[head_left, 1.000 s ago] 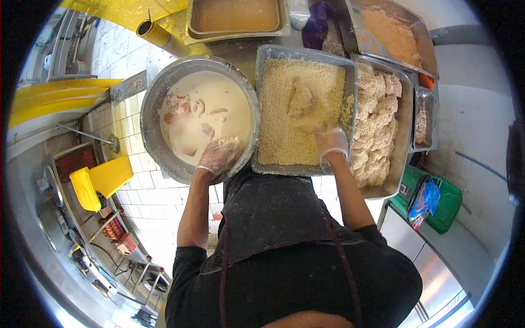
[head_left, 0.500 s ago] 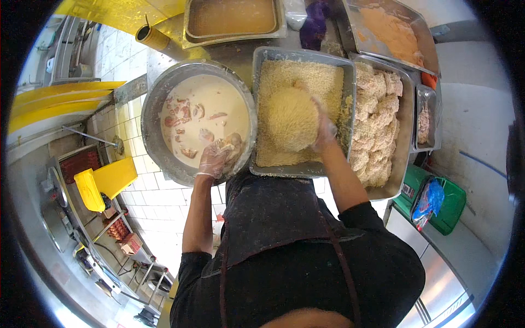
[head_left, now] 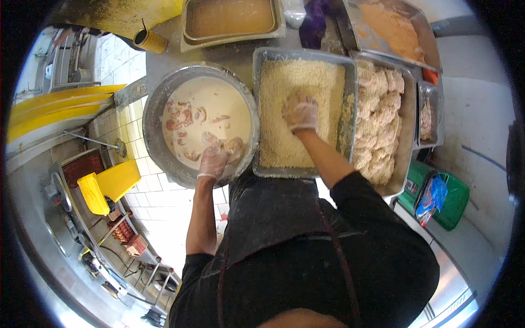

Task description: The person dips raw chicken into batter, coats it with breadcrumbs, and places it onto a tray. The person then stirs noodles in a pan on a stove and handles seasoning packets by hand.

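Observation:
My left hand (head_left: 212,163), in a clear glove, is at the near right side of a large round metal bowl (head_left: 155,158) of pale batter. Its fingers close on a batter-coated piece of raw chicken (head_left: 234,147) by the bowl's rim. More raw pieces (head_left: 181,117) show at the batter's surface. To the right, a grey rectangular tray (head_left: 351,123) holds yellowish breadcrumbs (head_left: 284,150). My right hand (head_left: 301,113), gloved too, lies palm down on the crumbs with its fingers somewhat spread. Whether anything lies under that palm is hidden.
Crumb-coated pieces (head_left: 378,117) fill a metal tray just right of the crumbs. Behind stand a pan of brownish liquid (head_left: 229,19), a tray of orange powder (head_left: 388,27) and a yellowish cup (head_left: 150,41). A small metal container (head_left: 427,112) sits far right.
The heap of crumbs lifted by my right hand is down, and that hand has moved left onto the crumb bed. My left hand stays at the bowl with the chicken piece.

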`<state>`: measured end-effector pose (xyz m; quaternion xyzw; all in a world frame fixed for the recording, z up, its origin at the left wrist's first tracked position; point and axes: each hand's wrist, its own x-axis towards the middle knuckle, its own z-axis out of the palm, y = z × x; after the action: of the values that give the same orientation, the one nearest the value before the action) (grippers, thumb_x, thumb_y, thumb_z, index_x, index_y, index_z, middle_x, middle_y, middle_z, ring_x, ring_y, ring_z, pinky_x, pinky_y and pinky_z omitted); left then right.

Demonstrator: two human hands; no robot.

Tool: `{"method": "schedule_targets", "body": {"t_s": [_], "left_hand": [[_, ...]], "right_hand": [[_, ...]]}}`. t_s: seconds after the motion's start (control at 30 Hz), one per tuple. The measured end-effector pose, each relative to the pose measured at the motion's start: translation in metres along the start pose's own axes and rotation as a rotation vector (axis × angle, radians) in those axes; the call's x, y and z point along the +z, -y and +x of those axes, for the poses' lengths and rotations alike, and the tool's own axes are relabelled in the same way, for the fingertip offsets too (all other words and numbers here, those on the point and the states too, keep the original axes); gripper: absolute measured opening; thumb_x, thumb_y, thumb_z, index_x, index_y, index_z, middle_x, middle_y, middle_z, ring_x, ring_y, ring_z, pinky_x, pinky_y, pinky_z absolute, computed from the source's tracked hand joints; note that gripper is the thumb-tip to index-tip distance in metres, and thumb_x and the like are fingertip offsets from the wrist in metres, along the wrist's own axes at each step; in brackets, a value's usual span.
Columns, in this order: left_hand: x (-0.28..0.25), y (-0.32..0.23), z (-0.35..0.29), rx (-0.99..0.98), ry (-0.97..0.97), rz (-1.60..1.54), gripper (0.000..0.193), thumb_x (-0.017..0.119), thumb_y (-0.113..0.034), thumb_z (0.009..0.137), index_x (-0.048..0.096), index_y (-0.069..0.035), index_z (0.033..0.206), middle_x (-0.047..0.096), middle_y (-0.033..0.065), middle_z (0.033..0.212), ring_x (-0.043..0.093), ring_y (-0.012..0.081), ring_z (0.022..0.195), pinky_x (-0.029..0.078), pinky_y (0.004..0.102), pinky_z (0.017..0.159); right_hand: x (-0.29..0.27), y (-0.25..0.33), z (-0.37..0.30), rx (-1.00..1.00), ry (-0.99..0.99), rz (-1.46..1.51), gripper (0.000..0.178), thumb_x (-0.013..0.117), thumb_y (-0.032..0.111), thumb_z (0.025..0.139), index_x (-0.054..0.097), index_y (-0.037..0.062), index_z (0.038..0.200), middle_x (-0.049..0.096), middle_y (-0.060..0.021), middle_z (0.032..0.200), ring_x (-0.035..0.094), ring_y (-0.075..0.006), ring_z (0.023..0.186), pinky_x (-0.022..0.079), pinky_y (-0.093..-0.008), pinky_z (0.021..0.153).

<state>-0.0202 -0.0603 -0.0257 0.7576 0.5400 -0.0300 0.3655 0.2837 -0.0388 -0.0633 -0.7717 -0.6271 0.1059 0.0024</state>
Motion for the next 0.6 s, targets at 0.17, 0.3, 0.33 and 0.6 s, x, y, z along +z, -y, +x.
{"method": "schedule_targets", "body": {"t_s": [0.17, 0.3, 0.33, 0.6], "left_hand": [[0.005, -0.002, -0.001, 0.228, 0.012, 0.357, 0.034, 0.072, -0.022, 0.071, 0.064, -0.016, 0.103, 0.062, 0.0084, 0.106, 0.06, 0.0236, 0.097, 0.047, 0.0348, 0.087], [0.002, -0.012, -0.002, -0.275, 0.117, -0.417, 0.038, 0.074, -0.021, 0.07, 0.064, -0.013, 0.106, 0.063, 0.0052, 0.109, 0.06, 0.0214, 0.099, 0.048, 0.0331, 0.088], [0.009, -0.007, -0.007, -0.461, 0.073, -0.881, 0.04, 0.073, -0.02, 0.07, 0.063, -0.012, 0.108, 0.063, 0.0044, 0.109, 0.06, 0.0209, 0.1, 0.047, 0.0325, 0.089], [0.007, -0.018, -0.02, 0.113, -0.179, -0.245, 0.016, 0.06, -0.011, 0.081, 0.063, 0.001, 0.092, 0.066, 0.0088, 0.081, 0.059, 0.0167, 0.066, 0.049, 0.0317, 0.059]], "right_hand": [[0.002, -0.01, -0.007, -0.016, -0.097, 0.165, 0.04, 0.055, 0.037, 0.082, 0.061, 0.0104, 0.111, 0.057, -0.0119, 0.118, 0.052, -0.0314, 0.106, 0.041, -0.0384, 0.091], [-0.014, -0.044, -0.002, 0.006, 0.592, 0.362, 0.061, 0.062, 0.049, 0.077, 0.055, 0.0065, 0.12, 0.059, -0.0183, 0.114, 0.057, -0.031, 0.102, 0.045, -0.0383, 0.088], [-0.036, -0.046, -0.006, -0.252, 0.998, 0.095, 0.073, 0.063, 0.053, 0.075, 0.05, 0.0043, 0.127, 0.06, -0.022, 0.112, 0.059, -0.0302, 0.101, 0.045, -0.0374, 0.089], [-0.061, -0.076, -0.052, -0.126, 0.308, 0.495, 0.068, 0.078, 0.03, 0.066, 0.053, 0.0013, 0.123, 0.066, -0.0154, 0.099, 0.064, -0.0274, 0.086, 0.052, -0.036, 0.078]]}}
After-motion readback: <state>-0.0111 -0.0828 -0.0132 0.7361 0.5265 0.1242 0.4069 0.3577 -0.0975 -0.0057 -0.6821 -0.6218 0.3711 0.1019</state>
